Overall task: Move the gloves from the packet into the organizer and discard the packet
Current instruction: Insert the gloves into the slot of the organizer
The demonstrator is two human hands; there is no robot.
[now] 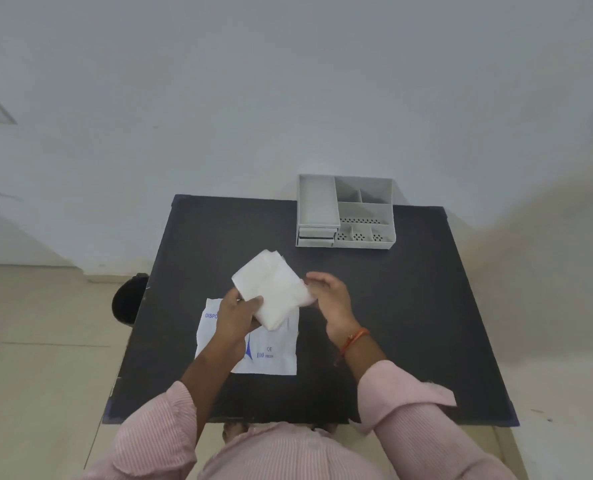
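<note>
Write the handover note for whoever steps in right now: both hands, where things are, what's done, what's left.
Left hand: gripping the stack of gloves at its near end.
Right hand: open, fingertips at the stack's right edge.
Gloves: out of the packet, held above the table.
Packet: flat on the table under the hands.
Organizer: far edge of the table, no gloves visible in it.
Bin: floor, left of the table.
Left: put the gloves in the organizer, discard the packet.

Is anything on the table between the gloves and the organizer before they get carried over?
Nothing visible. The gloves are held above the table by the left hand, the right hand at their edge. Only bare tabletop lies between them and the organizer; the packet lies nearer the person.
</note>
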